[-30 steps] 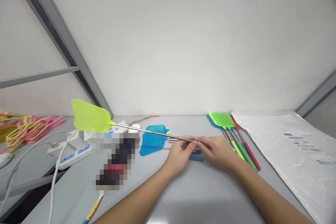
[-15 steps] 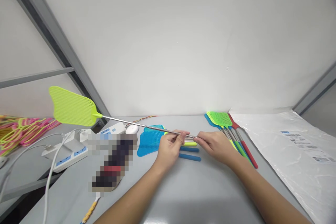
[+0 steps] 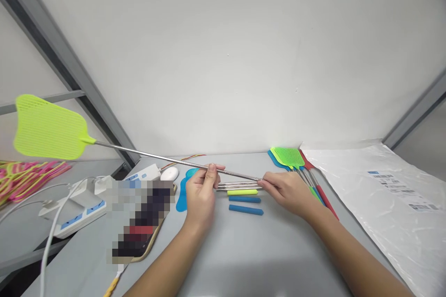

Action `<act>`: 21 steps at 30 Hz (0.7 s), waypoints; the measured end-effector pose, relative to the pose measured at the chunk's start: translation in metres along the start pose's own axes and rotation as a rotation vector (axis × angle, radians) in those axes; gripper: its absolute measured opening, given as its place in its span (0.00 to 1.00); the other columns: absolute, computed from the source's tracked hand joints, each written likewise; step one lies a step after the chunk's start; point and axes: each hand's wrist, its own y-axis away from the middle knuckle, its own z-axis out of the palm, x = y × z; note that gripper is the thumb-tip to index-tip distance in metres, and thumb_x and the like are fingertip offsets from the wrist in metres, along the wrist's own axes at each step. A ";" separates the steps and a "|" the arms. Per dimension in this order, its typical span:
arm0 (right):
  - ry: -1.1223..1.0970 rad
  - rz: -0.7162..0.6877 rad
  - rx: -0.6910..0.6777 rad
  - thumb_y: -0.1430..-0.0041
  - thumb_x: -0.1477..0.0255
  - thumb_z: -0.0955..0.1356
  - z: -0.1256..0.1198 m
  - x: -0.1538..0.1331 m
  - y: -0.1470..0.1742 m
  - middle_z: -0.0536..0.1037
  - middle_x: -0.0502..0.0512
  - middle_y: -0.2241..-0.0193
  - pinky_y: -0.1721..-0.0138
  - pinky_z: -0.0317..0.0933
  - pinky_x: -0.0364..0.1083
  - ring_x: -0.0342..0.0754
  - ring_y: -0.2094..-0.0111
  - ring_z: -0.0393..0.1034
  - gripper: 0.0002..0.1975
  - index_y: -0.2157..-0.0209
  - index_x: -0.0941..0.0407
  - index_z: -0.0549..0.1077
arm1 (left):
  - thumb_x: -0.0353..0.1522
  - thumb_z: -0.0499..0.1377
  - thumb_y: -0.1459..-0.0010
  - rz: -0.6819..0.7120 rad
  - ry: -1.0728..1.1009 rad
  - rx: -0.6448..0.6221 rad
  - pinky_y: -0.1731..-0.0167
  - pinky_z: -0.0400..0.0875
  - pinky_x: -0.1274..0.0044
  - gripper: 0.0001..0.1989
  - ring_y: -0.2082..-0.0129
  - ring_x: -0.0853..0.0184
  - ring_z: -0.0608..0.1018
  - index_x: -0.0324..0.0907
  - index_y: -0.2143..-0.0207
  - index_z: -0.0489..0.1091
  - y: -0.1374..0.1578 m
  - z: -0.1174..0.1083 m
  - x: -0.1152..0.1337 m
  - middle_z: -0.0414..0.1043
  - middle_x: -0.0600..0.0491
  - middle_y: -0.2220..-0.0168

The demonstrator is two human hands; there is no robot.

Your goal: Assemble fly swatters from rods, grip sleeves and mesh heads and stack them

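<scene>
A fly swatter [image 3: 52, 127] with a yellow-green head and a thin metal telescopic rod stretches across the view, its head raised at the left. My left hand [image 3: 204, 190] pinches the rod near its middle. At the rod's right end, my right hand [image 3: 284, 190] has its fingers closed round it; the grip there is hidden. Below the hands on the table lie several metal rods [image 3: 240, 184], a yellow handle [image 3: 242, 192] and two blue handles [image 3: 245, 209]. Blue swatter heads [image 3: 182, 195] show partly behind my left hand.
Several swatters [image 3: 287, 157] in green, blue and red lie at the right, beside a white plastic mailer bag [image 3: 379, 195]. A phone [image 3: 146, 222], power strips [image 3: 81, 218], white cables and a round white object [image 3: 169, 174] occupy the left. Pink and yellow cords [image 3: 31, 178] lie farther left.
My left hand has moved left along the rod, and the swatter head has shifted left and up. The rod looks longer. My right hand has stayed nearly in place.
</scene>
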 end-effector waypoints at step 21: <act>0.068 -0.097 0.020 0.32 0.59 0.56 0.005 -0.003 -0.002 0.69 0.46 0.81 0.75 0.41 0.44 0.41 0.80 0.58 0.21 0.76 0.55 0.64 | 0.40 0.55 0.38 -0.010 -0.067 -0.346 0.68 0.68 0.76 0.19 0.77 0.72 0.74 0.38 0.77 0.70 0.016 0.011 -0.001 0.70 0.52 0.72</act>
